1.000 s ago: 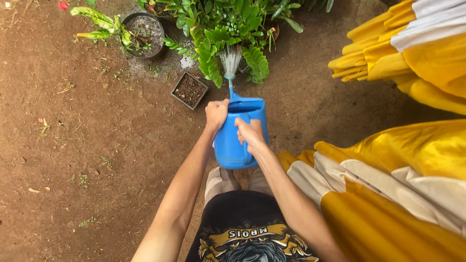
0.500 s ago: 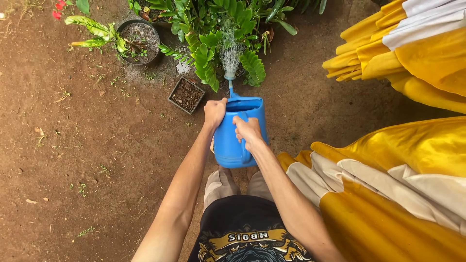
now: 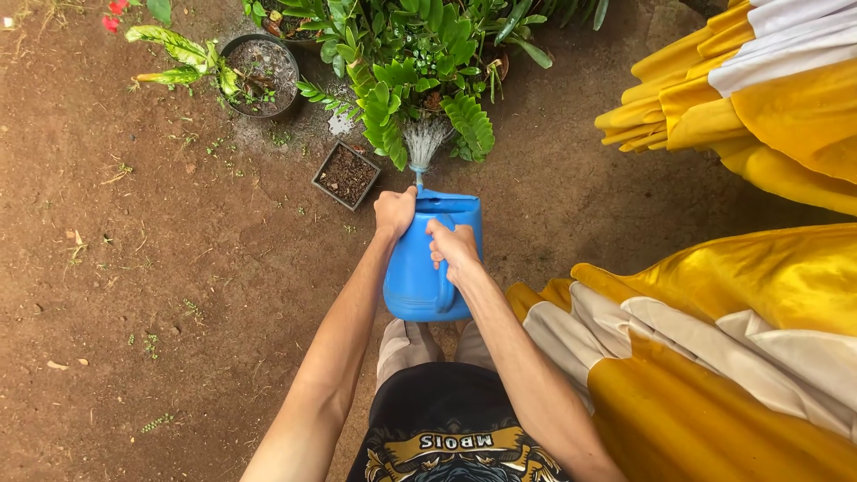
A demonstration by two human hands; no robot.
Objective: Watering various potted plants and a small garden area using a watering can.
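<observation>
I hold a blue plastic watering can (image 3: 415, 272) in front of me, tipped forward. My left hand (image 3: 395, 211) grips its top rim on the left. My right hand (image 3: 455, 247) is closed around its handle. Water sprays from the thin spout (image 3: 421, 143) onto a leafy green plant (image 3: 406, 67) just ahead of the can.
A small square black pot of soil (image 3: 346, 174) sits on the bare brown earth left of the spout. A round black pot (image 3: 261, 62) with a pale-leaved plant stands further back left. Yellow and white folded fabric (image 3: 741, 330) fills the right side.
The can has tilted further forward and dropped slightly, its base swinging toward me. The spray now falls shorter, at the plant's near edge.
</observation>
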